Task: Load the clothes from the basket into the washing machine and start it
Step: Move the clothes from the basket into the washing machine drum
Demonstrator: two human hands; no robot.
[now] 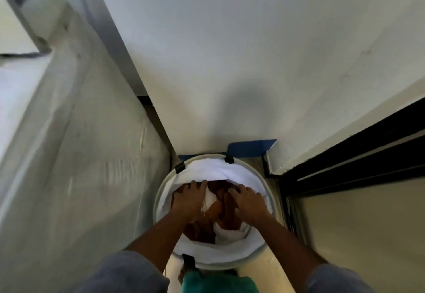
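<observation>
A round white laundry basket (161,191) stands on the floor against the wall, straight below me. Inside lie white cloth (213,169) and orange-brown clothes (226,210). Both my hands reach down into it. My left hand (189,200) lies on the clothes at the left side, fingers spread and pointing away. My right hand (248,202) lies on the pile at the right, fingers spread too. Neither hand plainly grips anything. The washing machine (69,154) is the tall white body at the left, wrapped in clear plastic.
A white wall (230,63) rises behind the basket. A dark door frame (345,154) runs along the right. A blue strip (250,148) sits at the wall's foot. Green cloth (218,283) shows at the bottom edge. The gap between machine and frame is narrow.
</observation>
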